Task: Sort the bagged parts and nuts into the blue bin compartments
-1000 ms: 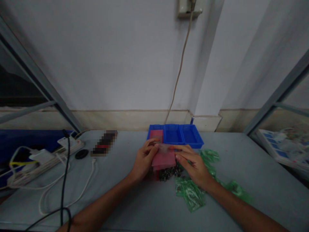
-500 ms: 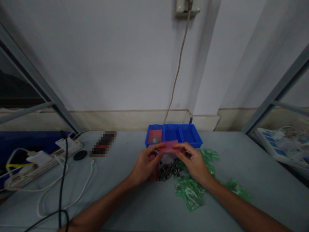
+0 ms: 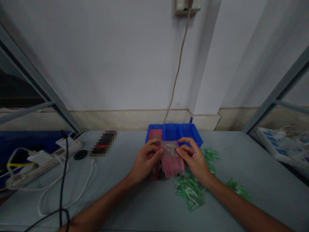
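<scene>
**Both hands hold a pink bag over the surface**

Head view: the left hand [image 3: 146,161] and right hand [image 3: 194,159] each pinch a top corner of a small pink plastic bag [image 3: 172,159], held upright just in front of the blue tray [image 3: 190,133]. Green bags [image 3: 190,190] lie on the grey surface [image 3: 135,206] below the right hand. No writing is legible anywhere; one item [image 3: 103,147] is pixelated.

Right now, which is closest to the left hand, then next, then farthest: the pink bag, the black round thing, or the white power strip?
1. pink bag: held in the left hand.
2. black round thing: on the table, off to the left.
3. white power strip: farther left, among the cables.
</scene>
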Tool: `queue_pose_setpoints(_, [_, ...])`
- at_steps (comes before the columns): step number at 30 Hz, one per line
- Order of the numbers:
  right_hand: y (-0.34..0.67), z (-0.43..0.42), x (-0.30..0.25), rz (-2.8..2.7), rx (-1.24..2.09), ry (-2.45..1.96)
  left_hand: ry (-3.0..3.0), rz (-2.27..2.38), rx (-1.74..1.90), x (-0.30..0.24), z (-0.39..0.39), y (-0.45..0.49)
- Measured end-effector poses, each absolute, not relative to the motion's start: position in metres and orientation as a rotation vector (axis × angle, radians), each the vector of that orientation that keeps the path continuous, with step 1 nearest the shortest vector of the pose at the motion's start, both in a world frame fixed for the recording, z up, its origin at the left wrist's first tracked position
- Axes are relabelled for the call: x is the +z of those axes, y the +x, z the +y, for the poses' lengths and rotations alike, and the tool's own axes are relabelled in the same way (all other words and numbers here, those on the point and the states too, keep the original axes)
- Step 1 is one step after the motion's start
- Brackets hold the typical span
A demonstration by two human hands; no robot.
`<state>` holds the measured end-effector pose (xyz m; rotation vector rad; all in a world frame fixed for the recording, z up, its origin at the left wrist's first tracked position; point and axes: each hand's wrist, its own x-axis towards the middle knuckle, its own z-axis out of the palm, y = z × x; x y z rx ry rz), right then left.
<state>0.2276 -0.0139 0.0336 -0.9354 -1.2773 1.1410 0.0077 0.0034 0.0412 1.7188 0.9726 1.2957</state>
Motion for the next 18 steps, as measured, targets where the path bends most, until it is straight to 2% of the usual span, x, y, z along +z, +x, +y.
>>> queue_pose_setpoints(8, [0.2293, -0.0129, 0.0329, -1.35, 1.051, -0.932, 1.465, 0.93, 1.18, 0.0379, 0.0007, 0.0114])
queue_pose_setpoints(12, [0.2289, -0.0146, 0.0351, -1.341, 1.095, -0.959, 1.611, 0.936, 1.208, 0.0394, -0.0015, 0.0099])
queue_pose_setpoints(18, [0.2315, -0.0122, 0.0372, -1.417, 0.96, -1.012, 1.963, 1.004, 1.21, 0.0432, -0.0012, 0.0063])
